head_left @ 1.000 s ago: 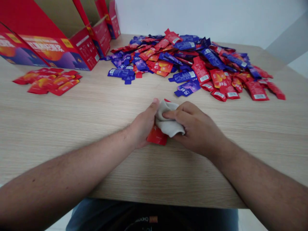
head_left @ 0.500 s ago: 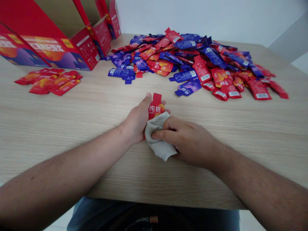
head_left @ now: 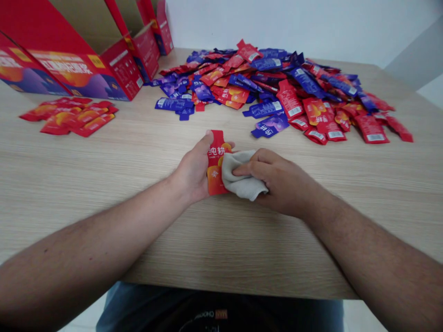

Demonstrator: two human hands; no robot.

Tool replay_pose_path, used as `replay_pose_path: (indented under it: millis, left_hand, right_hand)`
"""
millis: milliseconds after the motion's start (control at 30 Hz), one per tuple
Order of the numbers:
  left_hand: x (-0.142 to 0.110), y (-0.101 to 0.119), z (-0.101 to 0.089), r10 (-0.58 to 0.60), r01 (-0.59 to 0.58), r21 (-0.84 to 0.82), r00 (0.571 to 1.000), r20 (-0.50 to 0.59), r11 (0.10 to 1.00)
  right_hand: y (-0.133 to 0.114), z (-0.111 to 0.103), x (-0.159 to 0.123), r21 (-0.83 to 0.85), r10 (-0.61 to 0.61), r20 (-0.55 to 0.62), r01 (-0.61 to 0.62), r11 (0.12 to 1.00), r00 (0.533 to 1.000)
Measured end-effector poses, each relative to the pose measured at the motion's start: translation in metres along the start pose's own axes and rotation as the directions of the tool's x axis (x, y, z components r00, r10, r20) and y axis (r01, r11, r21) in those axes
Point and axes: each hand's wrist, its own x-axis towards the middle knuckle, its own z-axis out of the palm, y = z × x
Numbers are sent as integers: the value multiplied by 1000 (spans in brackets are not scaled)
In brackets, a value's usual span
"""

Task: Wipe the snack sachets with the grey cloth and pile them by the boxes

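Observation:
My left hand [head_left: 196, 167] holds a red sachet [head_left: 215, 177] upright, with the thumb along its left edge and the fingers behind it. The sachet's front, with white lettering and orange fruit shapes, faces me. Bunched in my right hand [head_left: 282, 184] is a pale grey cloth [head_left: 242, 177], pinched between thumb and fingers. The cloth overlaps the sachet's right edge; whether it presses on it I cannot tell. Both hands are over the middle of the wooden table [head_left: 238, 258].
A large heap of red and blue sachets [head_left: 263, 83] spreads across the back of the table. Several red sachets [head_left: 72, 115] lie in a small pile at the left. Open red cartons [head_left: 86, 76] stand behind that pile. The table's front edge is close to my lap.
My right hand has drawn the cloth up and to the right, uncovering the lower part of the sachet. My left hand and the sachet have shifted slightly left.

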Motion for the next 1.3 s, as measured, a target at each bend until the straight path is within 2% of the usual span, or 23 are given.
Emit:
replay_pose_path:
  millis: [67,167,233,333,500,600,667,800,900,1000,1067,1200,1300]
  left_hand:
    - [1,2,0,-1,1,-1,1000,5,1000]
    - [1,4,-1,-3,3,-9,1000,16,1000]
    - [0,4,-1,-2,2,-16,1000,20,1000]
    - [-3,0,1,-15,17,-29,998,56,999]
    - [-13,-15,6,-108,113,-29,986,123,993]
    - [-18,-21,7,-181,176,50,977,111,983]
    - [-20,-21,7,-180,171,99,980,87,980]
    - [-15,-18,7,-78,70,137,996,52,988]
    - [-9,-17,7,12,-11,115,1000,-4,993]
    - [-7,-17,6,38,-31,107,997,-61,994]
    - [-8,-17,4,21,-18,118,999,-28,993]
    - [-10,-13,-1,-97,71,158,981,167,985]
    - [-10,-13,-3,-100,74,134,975,200,988]
  right_hand:
    - [0,0,0,-28,14,-45,-15,999,999]
    - [-3,1,0,-13,3,7,-3,1000,1000]
    - [-5,3,0,-28,35,1,-35,999,999]
    - [-5,8,1,-70,96,-100,-103,992,990]
    - [2,11,4,-97,168,-256,-198,975,952]
    - [10,11,6,-94,190,-302,-227,969,934]
    - [13,11,7,-94,181,-314,-220,971,932]
    - [10,10,6,-71,154,-294,-182,981,943]
    - [-2,8,4,-45,138,-213,-150,988,967]
    - [-10,5,2,-16,81,-121,-84,996,989]
    - [-9,5,2,-15,65,-118,-67,998,991]
    - [-2,6,4,-28,112,-215,-121,992,970]
    - [-3,8,4,-10,97,-231,-102,995,968]
